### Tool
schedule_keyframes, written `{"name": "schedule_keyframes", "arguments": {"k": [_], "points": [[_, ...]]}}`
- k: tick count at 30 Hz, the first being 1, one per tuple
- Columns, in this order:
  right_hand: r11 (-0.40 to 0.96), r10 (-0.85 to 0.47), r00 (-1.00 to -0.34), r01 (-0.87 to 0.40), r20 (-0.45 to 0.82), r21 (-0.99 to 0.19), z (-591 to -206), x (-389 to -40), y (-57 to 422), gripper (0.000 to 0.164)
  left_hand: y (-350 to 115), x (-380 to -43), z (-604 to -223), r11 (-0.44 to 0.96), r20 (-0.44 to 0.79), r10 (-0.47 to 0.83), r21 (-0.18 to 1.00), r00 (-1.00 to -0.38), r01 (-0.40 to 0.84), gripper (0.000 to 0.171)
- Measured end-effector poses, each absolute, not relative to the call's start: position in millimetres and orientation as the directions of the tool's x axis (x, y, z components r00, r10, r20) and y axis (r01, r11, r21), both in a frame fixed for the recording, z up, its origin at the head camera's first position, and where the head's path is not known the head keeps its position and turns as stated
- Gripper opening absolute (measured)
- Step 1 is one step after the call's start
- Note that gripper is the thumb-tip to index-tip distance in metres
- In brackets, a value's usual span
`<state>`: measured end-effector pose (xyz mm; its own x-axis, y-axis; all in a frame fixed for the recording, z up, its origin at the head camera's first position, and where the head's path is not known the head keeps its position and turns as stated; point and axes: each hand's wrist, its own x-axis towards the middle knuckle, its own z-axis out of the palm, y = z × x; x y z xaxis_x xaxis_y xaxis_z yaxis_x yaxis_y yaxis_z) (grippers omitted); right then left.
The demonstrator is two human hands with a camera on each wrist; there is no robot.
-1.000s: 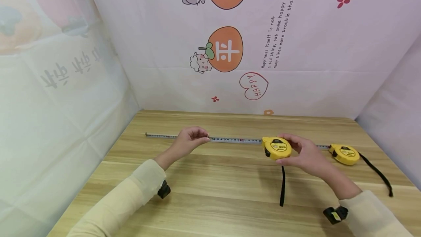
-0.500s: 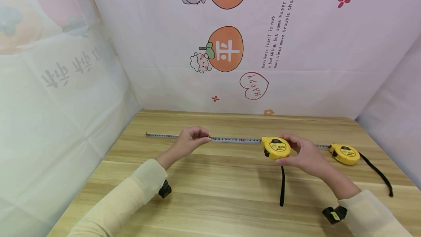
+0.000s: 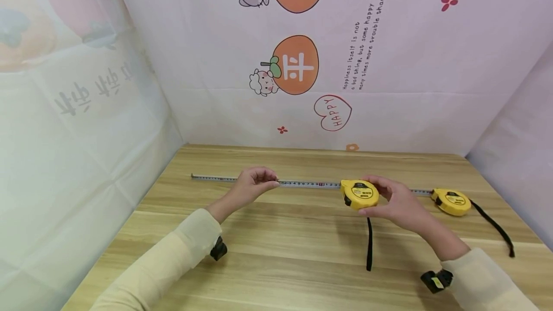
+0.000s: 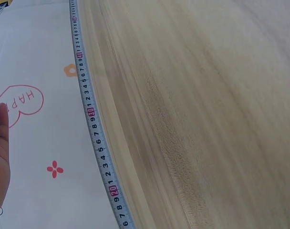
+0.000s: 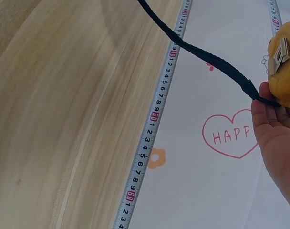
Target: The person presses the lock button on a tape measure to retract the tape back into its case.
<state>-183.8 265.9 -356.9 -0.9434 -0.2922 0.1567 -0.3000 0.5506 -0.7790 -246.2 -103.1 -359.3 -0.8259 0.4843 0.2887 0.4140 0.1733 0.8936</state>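
My right hand (image 3: 397, 203) grips a yellow tape measure (image 3: 360, 195) by its case, raised above the table. Its black wrist strap (image 5: 212, 59) hangs down. The pulled-out blade (image 3: 308, 184) runs left from the case to my left hand (image 3: 250, 187), whose thumb and fingers pinch its end; the fingers mostly hide the end hook. A second yellow tape measure (image 3: 451, 202) lies on the table to the right. From it a long blade (image 4: 92, 114) stretches left along the table, passing behind both hands, with its hook end at the far left.
The wood-grain table (image 3: 281, 253) meets a printed white cloth wall (image 3: 207, 61) at the back, and more cloth hangs on the left and right. The lying tape measure's black strap (image 3: 494, 227) trails toward the right front.
The held tape measure and my right hand have shifted slightly left, and my left hand a little right. Slightly less of the held blade shows between them. The lying tape measure stays put.
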Motion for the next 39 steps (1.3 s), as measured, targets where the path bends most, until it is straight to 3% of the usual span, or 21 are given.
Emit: {"name": "schedule_keyframes", "arguments": {"k": [32, 39], "points": [[0.522, -0.294, -0.944, -0.288, 0.148, -0.803, -363, -187, 254, 0.081, -93, -248, -369, 0.189, 0.282, 0.487, 0.89, -0.827, 0.414, 0.009], [0.514, -0.297, -0.945, -0.282, 0.14, -0.81, -365, -189, 253, 0.083, -93, -265, -389, 0.159, 0.34, 0.511, 0.866, -0.79, 0.475, 0.012]]}}
